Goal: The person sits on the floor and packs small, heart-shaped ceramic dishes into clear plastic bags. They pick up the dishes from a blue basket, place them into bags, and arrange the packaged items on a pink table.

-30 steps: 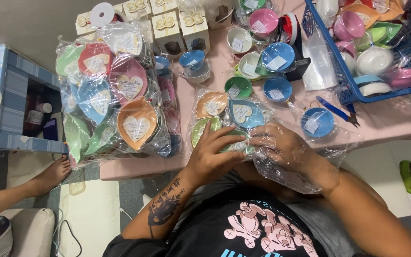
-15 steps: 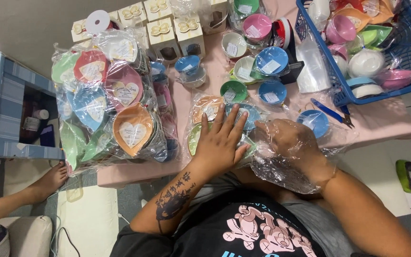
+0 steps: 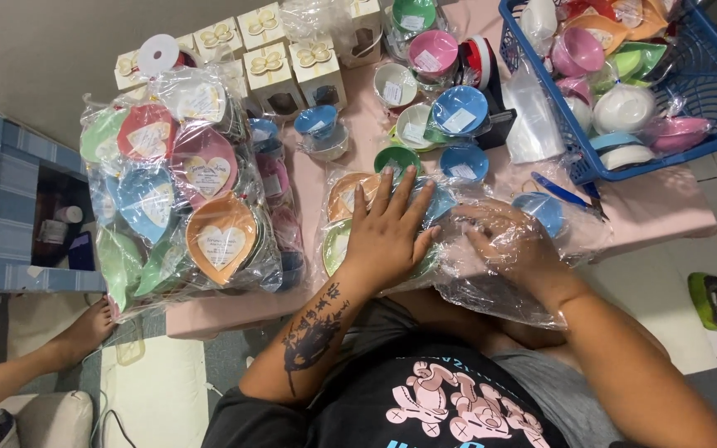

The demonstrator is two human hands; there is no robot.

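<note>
- Flat and spread, the left hand [image 3: 387, 241] presses palm-down on a clear bag [image 3: 458, 249] of small bowls, grasping nothing; the weight seems there to pin the bag so it does not slide.
- Inside the same bag's open end, the right hand [image 3: 512, 249] shows through the film, fingers loosely curled over the contents; I cannot tell whether it grips a bowl or only pushes one in.
- That bag lies at the table's [image 3: 657, 211] near edge, just in front of the person, with orange [image 3: 343, 192], green and blue bowls under the plastic.
- Loose bowls [image 3: 458, 112] stand just beyond it toward the middle, within easy reach for filling.
- A big filled bag [image 3: 180, 199] of heart-shaped dishes sits at the left edge, apart from the work, looking finished and set aside.
- White boxes [image 3: 271, 70] line the far edge, behind the bowls.
- At the far right corner a blue basket [image 3: 707, 91] holds more bowls, with blue scissors [image 3: 566, 192] just beside its near wall.
- Another person's foot [image 3: 85, 332] rests on the floor left of the table.
</note>
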